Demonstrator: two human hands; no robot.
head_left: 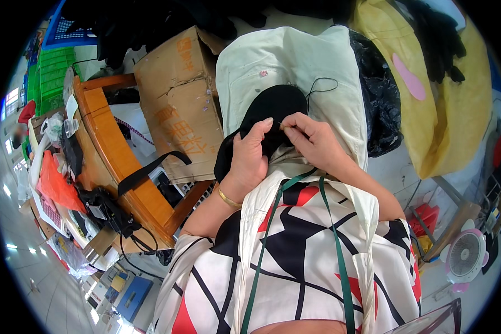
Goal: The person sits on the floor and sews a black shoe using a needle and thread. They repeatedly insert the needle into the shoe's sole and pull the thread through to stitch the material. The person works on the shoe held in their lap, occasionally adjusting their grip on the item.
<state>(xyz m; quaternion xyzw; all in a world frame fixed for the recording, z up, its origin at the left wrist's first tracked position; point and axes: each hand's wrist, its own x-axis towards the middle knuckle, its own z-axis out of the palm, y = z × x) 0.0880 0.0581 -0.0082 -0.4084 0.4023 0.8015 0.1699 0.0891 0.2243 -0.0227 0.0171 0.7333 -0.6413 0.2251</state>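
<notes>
A black cloth slipper (276,104) with a broad rounded end rests over the pale cloth apron (295,50) on my lap. My left hand (253,149) grips its near left side, thumb on top. At its right edge my right hand (314,136) is closed in a pinch. A thin, pale sliver like a sewing needle (280,124) shows at those fingertips; its far end is hidden. Black thread (324,83) loops over the apron beyond the slipper's right side.
To the left stand a wooden chair (108,150) and a worn cardboard box (170,100). A black plastic bag (379,92) lies right of the apron. Farther right, a yellow sack (434,136) carries a pink insole (408,78) and black pieces. A small fan (465,253) stands lower right.
</notes>
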